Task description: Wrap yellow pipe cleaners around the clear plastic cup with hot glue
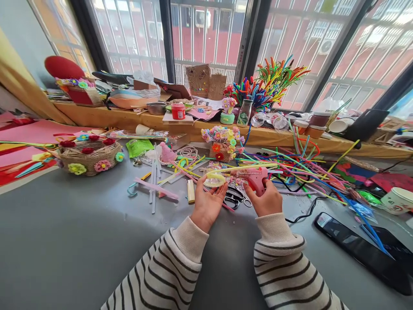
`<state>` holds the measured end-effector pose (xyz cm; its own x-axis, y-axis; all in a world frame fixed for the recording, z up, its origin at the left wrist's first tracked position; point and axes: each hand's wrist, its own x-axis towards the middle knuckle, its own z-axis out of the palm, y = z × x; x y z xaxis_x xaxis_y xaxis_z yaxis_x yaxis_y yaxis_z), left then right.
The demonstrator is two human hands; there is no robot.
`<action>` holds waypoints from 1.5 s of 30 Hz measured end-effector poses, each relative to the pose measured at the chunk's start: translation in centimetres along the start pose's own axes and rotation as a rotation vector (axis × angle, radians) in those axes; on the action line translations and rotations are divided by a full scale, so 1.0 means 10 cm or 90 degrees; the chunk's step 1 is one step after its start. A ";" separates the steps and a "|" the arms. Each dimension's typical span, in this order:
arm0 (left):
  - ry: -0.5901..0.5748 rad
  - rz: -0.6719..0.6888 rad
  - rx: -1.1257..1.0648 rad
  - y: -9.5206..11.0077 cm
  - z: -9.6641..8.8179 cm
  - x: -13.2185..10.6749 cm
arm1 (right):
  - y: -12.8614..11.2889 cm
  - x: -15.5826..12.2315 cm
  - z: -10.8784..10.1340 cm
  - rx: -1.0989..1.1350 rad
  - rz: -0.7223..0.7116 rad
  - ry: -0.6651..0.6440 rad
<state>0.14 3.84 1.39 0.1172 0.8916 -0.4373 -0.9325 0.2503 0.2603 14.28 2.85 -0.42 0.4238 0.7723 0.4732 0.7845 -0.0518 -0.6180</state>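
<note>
My left hand [207,203] is closed round the edge of a small clear plastic cup [213,181], palm turned up. A pale yellow pipe cleaner [258,166] runs along the cup's rim, and its loose end stretches right, above the glue gun. In my right hand [267,199] is a pink hot glue gun [256,177], gripped by its handle, with its nozzle pointing left at the cup. Whether the nozzle touches the cup I cannot tell. Black-handled scissors [233,199] lie on the table between my hands. Left of my left hand stands a short cream-coloured piece [191,192].
Glue sticks [154,189] lie to the left, near a flower-trimmed twine basket [92,160]. Behind my hands stands a small flower pot [221,151]. Many pipe cleaners [309,165] spread rightward. A black cord [309,211] and a phone [358,247] are at the right.
</note>
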 end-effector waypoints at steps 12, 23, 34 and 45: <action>-0.011 -0.022 0.023 -0.04 -0.01 -0.04 | 0.01 -0.01 -0.04 -0.039 -0.029 -0.021; -0.008 -0.049 0.030 -0.07 -0.01 -0.05 | 0.00 -0.03 -0.05 -0.079 -0.074 -0.013; -0.020 -0.052 0.030 -0.08 -0.02 -0.04 | -0.12 -0.07 -0.11 -0.082 -0.059 -0.017; -0.011 -0.053 0.034 -0.09 -0.01 -0.04 | -0.07 -0.07 -0.07 -0.088 -0.113 0.036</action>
<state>0.88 3.18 1.23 0.1995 0.8733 -0.4444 -0.8998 0.3429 0.2700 13.80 1.93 0.14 0.2953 0.7404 0.6038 0.9018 -0.0074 -0.4320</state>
